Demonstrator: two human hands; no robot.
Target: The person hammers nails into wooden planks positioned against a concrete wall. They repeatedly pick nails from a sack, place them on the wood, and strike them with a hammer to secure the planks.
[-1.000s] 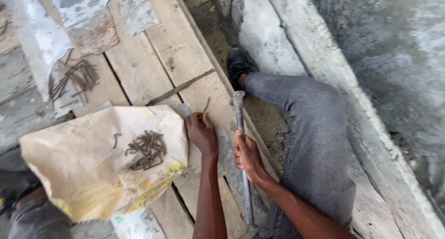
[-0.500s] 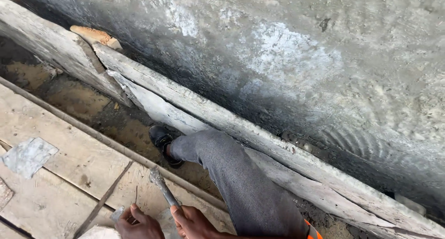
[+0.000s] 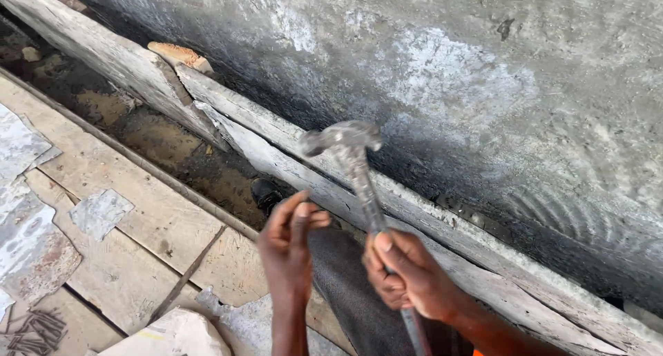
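Note:
My right hand (image 3: 407, 276) is wrapped around the handle of a worn steel hammer (image 3: 356, 169). The hammer's head is raised in front of the slanted formwork plank (image 3: 276, 138) at the foot of the concrete wall (image 3: 449, 73). My left hand (image 3: 290, 245) is lifted beside the hammer. Its fingertips are pinched together on what looks like a small nail, mostly hidden by the fingers. Below both hands lies my leg in grey trousers (image 3: 352, 301). My dark shoe (image 3: 266, 190) rests in the dirt gap beside the plank.
A wooden plank floor (image 3: 131, 211) with patches of dried cement spreads to the left. A pile of loose nails (image 3: 31, 325) lies at the bottom left, and a paper bag's corner (image 3: 173, 335) shows at the bottom edge. A brick piece (image 3: 179, 54) sits on the plank.
The view swung from the planks and nail bag up to the wall. The hammer rose from lying low near my leg to head-up, and my left hand lifted off the boards.

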